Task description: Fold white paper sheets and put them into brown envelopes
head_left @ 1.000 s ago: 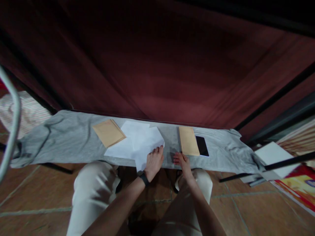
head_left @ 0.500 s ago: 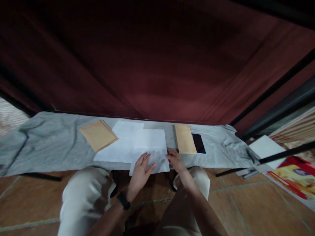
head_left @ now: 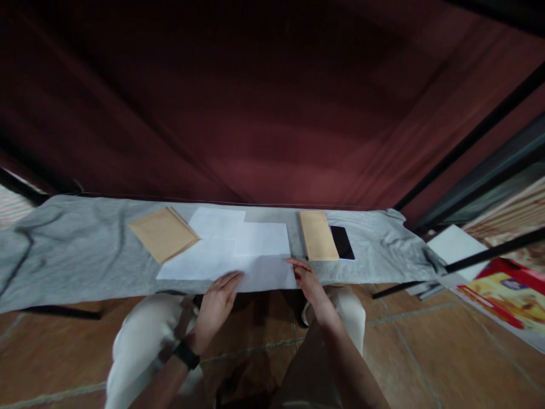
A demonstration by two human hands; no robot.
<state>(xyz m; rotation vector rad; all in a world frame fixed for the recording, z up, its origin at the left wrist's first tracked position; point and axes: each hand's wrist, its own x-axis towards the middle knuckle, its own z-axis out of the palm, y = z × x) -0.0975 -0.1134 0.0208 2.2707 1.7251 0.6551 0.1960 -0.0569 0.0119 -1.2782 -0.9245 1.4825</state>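
A white sheet of paper [head_left: 261, 255] lies on the grey cloth [head_left: 76, 250] covering a narrow bench, on top of other white sheets [head_left: 204, 250]. My left hand [head_left: 217, 301] lies flat with fingers stretched, its fingertips on the sheet's near left edge. My right hand [head_left: 304, 277] rests with spread fingers at the sheet's near right corner. A brown envelope [head_left: 318, 243] lies just beyond my right hand, with a black phone [head_left: 342, 242] beside it. A stack of brown envelopes [head_left: 163, 233] lies to the left of the sheets.
A dark red curtain [head_left: 264, 113] hangs behind the bench. Black metal bars [head_left: 489, 261] and a white sheet [head_left: 453, 245] lie on the right, with a colourful printed board [head_left: 506, 298] on the tiled floor. My knees are under the bench edge.
The top sheet, skewed a second ago, now lies flat and square. My left hand slid from its top down to its near left edge; my right hand moved to its right corner.
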